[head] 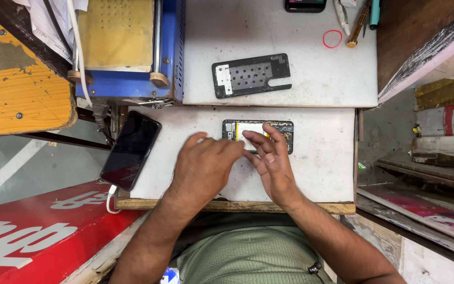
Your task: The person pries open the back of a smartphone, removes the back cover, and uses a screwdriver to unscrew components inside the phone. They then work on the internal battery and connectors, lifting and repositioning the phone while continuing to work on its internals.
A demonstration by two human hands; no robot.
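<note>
At the far left a dark phone (131, 150) overhung the surface (321, 173) edge. My left hand (204, 165) lay curled, holding nothing, its fingertips just touching the opened phone (258, 135) from the left. That phone lay ahead of both hands, long axis running left to right, back off, pale battery and circuit board showing. My right hand (271, 158) was nearer, fingers spread flat on it.

A red rubber band (332, 39) lies on the white worktop (321, 168) (scuffed grey), beside a blue-and-yellow machine (127, 47).
</note>
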